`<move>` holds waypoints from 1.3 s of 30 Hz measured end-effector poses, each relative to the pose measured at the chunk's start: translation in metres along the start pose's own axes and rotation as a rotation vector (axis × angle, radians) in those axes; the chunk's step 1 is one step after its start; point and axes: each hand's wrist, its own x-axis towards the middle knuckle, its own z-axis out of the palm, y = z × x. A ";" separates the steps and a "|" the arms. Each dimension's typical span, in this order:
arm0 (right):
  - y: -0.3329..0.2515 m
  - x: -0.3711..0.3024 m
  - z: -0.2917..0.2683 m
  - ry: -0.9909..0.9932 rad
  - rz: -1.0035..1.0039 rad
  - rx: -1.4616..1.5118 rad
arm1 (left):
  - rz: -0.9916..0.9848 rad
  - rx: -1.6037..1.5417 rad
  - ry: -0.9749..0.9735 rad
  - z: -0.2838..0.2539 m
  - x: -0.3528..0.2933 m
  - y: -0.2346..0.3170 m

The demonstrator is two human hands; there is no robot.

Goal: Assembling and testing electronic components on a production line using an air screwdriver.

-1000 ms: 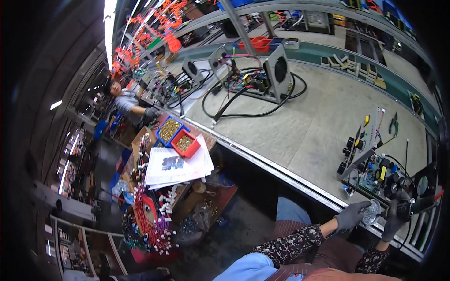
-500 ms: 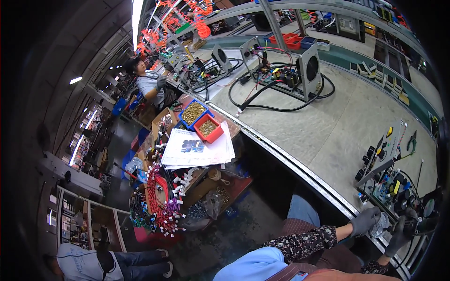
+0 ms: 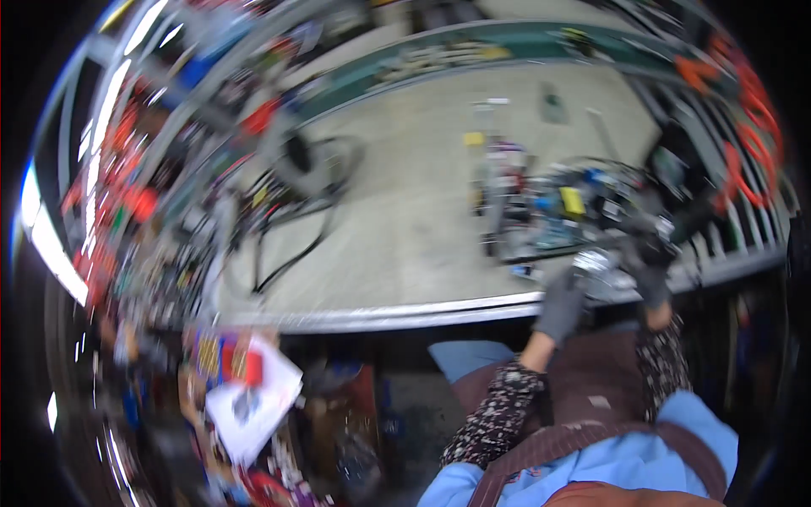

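Everything is smeared by motion. My left hand [image 3: 562,304], in a grey glove, is at the front edge of the workbench, its fingers closed at a crumpled, shiny silvery thing [image 3: 598,269] whose kind I cannot make out. Close on its right, my right hand [image 3: 650,275], also gloved, has its fingertips blurred among dark parts, so its grip is unclear. Just beyond both hands lies an opened electronic unit [image 3: 557,207] with circuit boards, wires and a yellow part [image 3: 573,201]. A dark upright panel [image 3: 674,160] rises by its right side.
A second unit with a fan panel [image 3: 296,160] and a looped black cable [image 3: 296,258] stands on the left of the workbench [image 3: 414,211]. Papers [image 3: 253,406] and a red bin [image 3: 245,367] are lower left. Orange coiled hoses [image 3: 752,144] hang at the right, beside metal bars.
The view has swung right and levelled, so the bench and unit now lie across the middle. Both hands remain close together at the unit's front, with the silvery thing still by the left fingers.
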 end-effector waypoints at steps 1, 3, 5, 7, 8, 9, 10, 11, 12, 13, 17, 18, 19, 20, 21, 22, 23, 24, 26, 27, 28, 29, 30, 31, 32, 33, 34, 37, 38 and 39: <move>-0.029 -0.002 0.013 0.028 -0.086 -0.020 | 0.001 0.041 0.019 -0.003 -0.003 0.012; -0.070 0.008 0.029 0.044 -0.351 -0.056 | -0.064 0.078 0.043 -0.002 -0.008 0.027; -0.087 0.002 0.024 0.045 -0.175 0.015 | -0.019 0.166 0.036 0.006 -0.009 0.028; -0.096 -0.003 0.018 0.091 -0.137 0.025 | -0.035 0.184 -0.015 0.011 -0.013 0.032; -0.096 -0.004 0.014 0.043 -0.187 0.009 | -0.058 0.196 -0.036 0.012 -0.014 0.034; -0.094 -0.004 0.012 -0.008 -0.239 -0.007 | -0.053 0.201 -0.046 0.012 -0.015 0.034; -0.097 -0.005 0.008 -0.055 -0.168 0.060 | -0.073 0.182 -0.041 0.011 -0.017 0.035; -0.101 0.000 0.005 -0.048 -0.170 0.059 | -0.093 0.162 -0.035 0.009 -0.018 0.035; -0.104 0.006 0.001 -0.055 -0.269 0.064 | -0.090 0.178 -0.030 0.009 -0.018 0.032; -0.110 0.012 0.000 -0.065 -0.366 0.067 | -0.088 0.180 -0.041 0.005 -0.018 0.031; -0.160 0.061 0.008 0.165 -0.376 0.281 | -0.092 0.221 -0.039 0.000 -0.018 0.027; -0.162 0.083 0.010 0.256 -0.589 0.278 | -0.079 0.135 -0.047 0.003 -0.018 0.023; -0.162 0.101 0.008 0.246 -0.577 0.231 | -0.067 0.051 -0.047 0.004 -0.018 0.022; -0.157 0.117 0.011 0.248 -0.556 0.195 | -0.082 0.058 -0.059 0.005 -0.017 0.026; -0.150 0.130 0.014 0.248 -0.539 0.158 | -0.079 0.057 -0.070 0.005 -0.017 0.028; -0.140 0.139 0.018 0.249 -0.540 0.158 | -0.116 0.050 -0.070 0.003 -0.017 0.028; -0.130 0.148 0.022 0.232 -0.465 0.056 | -0.154 0.043 -0.070 0.002 -0.016 0.028; -0.122 0.153 0.024 0.214 -0.388 -0.050 | -0.140 0.074 -0.066 0.003 -0.017 0.032; -0.107 0.160 0.025 0.206 -0.397 -0.041 | -0.129 0.069 -0.072 0.004 -0.017 0.031; -0.105 0.161 0.025 0.199 -0.403 -0.026 | -0.122 0.071 -0.077 0.004 -0.018 0.031; -0.104 0.162 0.026 0.218 -0.385 -0.047 | -0.122 0.064 -0.084 0.005 -0.019 0.032; -0.104 0.162 0.024 0.221 -0.384 -0.058 | -0.104 0.060 -0.086 0.006 -0.020 0.034; -0.103 0.163 0.027 0.219 -0.369 -0.040 | -0.090 0.060 -0.076 0.004 -0.020 0.034; -0.103 0.164 0.030 0.217 -0.355 -0.023 | -0.094 0.058 -0.073 0.003 -0.019 0.033; -0.103 0.163 0.032 0.213 -0.352 -0.024 | -0.093 0.053 -0.070 0.002 -0.018 0.032; -0.104 0.162 0.033 0.213 -0.313 -0.014 | -0.091 0.048 -0.065 0.001 -0.018 0.031; -0.107 0.162 0.032 0.214 -0.278 -0.009 | -0.091 0.043 -0.067 0.001 -0.017 0.030; -0.104 0.162 0.030 0.216 -0.296 -0.035 | -0.095 0.075 -0.090 0.002 -0.019 0.028; -0.103 0.161 0.031 0.216 -0.294 -0.038 | -0.092 0.075 -0.089 0.003 -0.019 0.028; -0.100 0.162 0.033 0.231 -0.329 -0.028 | -0.088 0.077 -0.086 0.003 -0.019 0.028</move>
